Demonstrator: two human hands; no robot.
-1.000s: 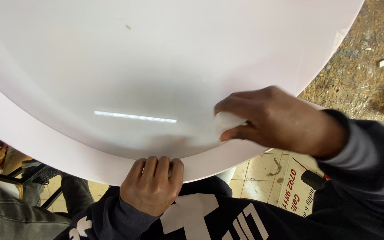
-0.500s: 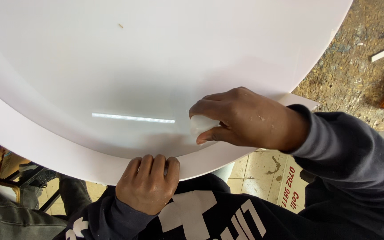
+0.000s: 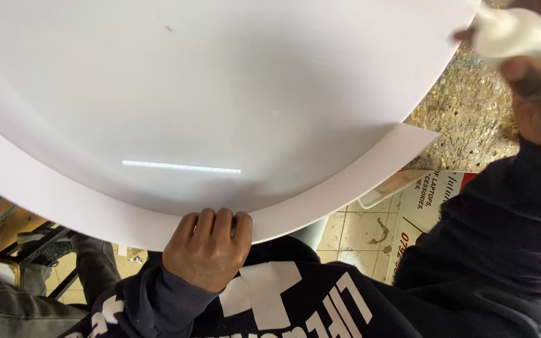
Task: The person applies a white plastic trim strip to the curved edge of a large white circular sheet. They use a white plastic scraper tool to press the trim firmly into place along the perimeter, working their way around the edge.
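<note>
Two hands are in view, and both are yours. Your left hand [image 3: 208,250] is at the bottom of the picture. Its fingers [image 3: 223,222] curl up over the near edge of a big white round panel [image 3: 220,94], and they grip that edge tight. The panel is smooth and shiny, and it fills most of the view. A thin bright line of light shines on it, just above your left hand. A flat white strip [image 3: 358,172] sticks out from under the panel along its lower right edge.

Your right hand [image 3: 536,87] is up in the top right corner, off the panel and just past its rim. It is closed around a small white wad of cloth [image 3: 518,34]. The wad is not touching the panel.

Under your right hand is a rough, speckled board [image 3: 471,119]. Below the panel you can see your dark top with white letters [image 3: 295,300] and some pale floor tiles [image 3: 358,228].
</note>
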